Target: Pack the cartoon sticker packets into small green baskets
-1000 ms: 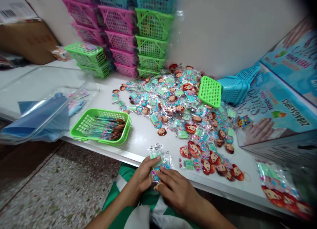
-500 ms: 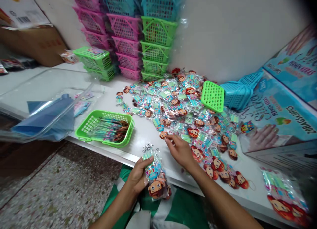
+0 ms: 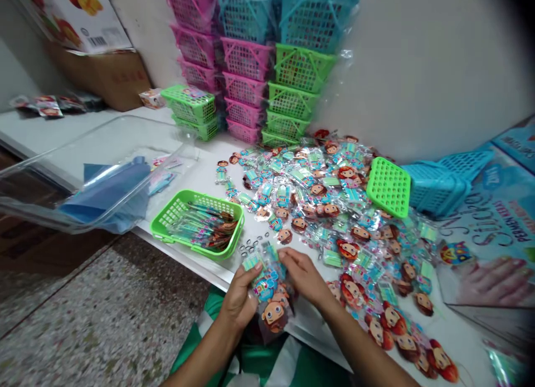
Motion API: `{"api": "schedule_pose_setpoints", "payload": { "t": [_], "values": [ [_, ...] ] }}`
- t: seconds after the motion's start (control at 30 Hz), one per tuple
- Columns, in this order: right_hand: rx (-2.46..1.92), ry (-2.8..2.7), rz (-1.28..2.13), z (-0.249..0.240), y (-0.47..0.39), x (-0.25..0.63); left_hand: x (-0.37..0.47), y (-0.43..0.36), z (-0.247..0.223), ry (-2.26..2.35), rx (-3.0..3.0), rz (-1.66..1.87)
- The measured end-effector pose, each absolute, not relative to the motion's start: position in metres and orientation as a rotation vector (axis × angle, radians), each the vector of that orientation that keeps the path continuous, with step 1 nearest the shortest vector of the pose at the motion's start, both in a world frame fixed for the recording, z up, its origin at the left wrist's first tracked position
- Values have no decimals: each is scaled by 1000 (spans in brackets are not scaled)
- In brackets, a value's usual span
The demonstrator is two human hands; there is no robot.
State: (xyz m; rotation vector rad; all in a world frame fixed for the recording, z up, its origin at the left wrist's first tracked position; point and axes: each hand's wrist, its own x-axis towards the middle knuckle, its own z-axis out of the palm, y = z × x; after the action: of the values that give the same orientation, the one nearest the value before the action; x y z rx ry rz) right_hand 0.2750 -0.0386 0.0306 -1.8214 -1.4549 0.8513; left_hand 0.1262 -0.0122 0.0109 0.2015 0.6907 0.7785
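Observation:
My left hand (image 3: 242, 295) grips a small bunch of clear candy packets (image 3: 267, 289) by the edge, thumb on top. Each packet has a green and blue label and a brown-haired cartoon face at its lower end. My right hand (image 3: 305, 278) pinches the top of another packet against the back of the bunch; its lower part is hidden. Several small metal rings (image 3: 251, 245) lie near the table edge just beyond my hands. Left of them stands a green basket (image 3: 159, 219) with similar packets lined up inside. A large heap of loose packets (image 3: 317, 192) spreads ahead and to the right.
Wrapped stacks of pink baskets (image 3: 244, 88), blue baskets (image 3: 317, 22) and green ones stand at the back. An upturned green basket (image 3: 388, 186) and blue baskets (image 3: 438, 183) sit right, beside a printed box (image 3: 493, 225). A clear plastic tub (image 3: 83, 141) overhangs the table's left.
My right hand has come back from the heap to the bunch in my left hand, bringing a packet. The camera has turned slightly left, so the scene sits further right.

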Motion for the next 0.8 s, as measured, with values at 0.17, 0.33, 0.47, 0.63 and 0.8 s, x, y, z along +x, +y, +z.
{"api": "schedule_pose_setpoints", "payload": {
  "t": [0.17,0.33,0.47,0.63,0.8],
  "values": [
    [-1834,-1623,751,35,-44,254,121,-10,1,641,190,659],
    [-2230,-1945,123,33,30,278,107,-7,-2,745,218,615],
    [-2240,-2110,-146,27,103,301,104,-7,1,809,206,670],
    [-1949,-2501,-203,19,139,328,103,-5,-2,852,191,658],
    [-1835,-2336,-164,25,129,339,104,-1,-5,796,191,632]
  ]
}}
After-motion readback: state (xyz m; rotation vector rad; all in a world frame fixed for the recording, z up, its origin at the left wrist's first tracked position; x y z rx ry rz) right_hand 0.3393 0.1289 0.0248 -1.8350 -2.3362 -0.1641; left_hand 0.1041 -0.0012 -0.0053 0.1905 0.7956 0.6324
